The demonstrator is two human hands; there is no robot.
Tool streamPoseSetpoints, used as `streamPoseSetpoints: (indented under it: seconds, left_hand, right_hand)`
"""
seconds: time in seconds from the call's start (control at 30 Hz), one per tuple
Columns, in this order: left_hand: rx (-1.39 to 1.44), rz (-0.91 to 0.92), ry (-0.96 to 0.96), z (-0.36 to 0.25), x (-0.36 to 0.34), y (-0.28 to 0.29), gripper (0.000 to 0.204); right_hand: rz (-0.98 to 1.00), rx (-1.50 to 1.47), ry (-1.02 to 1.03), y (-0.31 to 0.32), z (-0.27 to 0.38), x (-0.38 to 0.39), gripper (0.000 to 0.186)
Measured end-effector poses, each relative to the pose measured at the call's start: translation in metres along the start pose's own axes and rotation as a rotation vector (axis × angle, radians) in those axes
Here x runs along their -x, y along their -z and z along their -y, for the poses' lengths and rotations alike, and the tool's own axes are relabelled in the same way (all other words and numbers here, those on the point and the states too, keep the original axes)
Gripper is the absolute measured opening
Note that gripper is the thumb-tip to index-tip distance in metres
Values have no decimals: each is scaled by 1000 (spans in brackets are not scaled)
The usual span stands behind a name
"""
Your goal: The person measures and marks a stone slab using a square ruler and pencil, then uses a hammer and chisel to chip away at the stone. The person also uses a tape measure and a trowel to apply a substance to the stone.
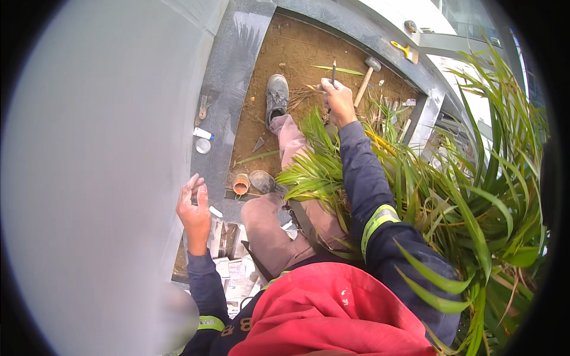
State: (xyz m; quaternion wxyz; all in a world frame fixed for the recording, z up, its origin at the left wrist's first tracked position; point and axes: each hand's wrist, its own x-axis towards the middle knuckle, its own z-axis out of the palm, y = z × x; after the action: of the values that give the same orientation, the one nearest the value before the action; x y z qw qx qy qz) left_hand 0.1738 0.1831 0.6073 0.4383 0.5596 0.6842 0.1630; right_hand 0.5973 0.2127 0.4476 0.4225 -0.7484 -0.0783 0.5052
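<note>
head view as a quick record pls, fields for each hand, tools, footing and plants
right hand: holds a dark pencil, pointed end up
left hand: nothing visible in it; beside the grey panel, contact unclear
mallet: wooden handle, grey head, lying on the soil
brush: yellow handle, upper right
footing: one grey shoe on the soil
plant: long green leaves at right, some crossing the right sleeve

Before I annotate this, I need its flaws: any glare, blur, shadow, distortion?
Head view throughout: lens bows the stone border; white ledge looks washed out; spiky shadow upper left; grey panel blurs lower down; pencil in right hand reads clearly.
</note>
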Motion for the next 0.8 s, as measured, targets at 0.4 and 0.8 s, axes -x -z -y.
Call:
streamPoseSetpoints:
  seconds: [0.4,0.8]
  left_hand:
    - [-499,503,-511,-124,-359,-231,37]
    - [-293,845,-912,-314,-316,-410,33]
  right_hand:
    - [-326,442,-156,147,-65,-88,32]
    - [-447,342,-185,120,-49,-47,36]
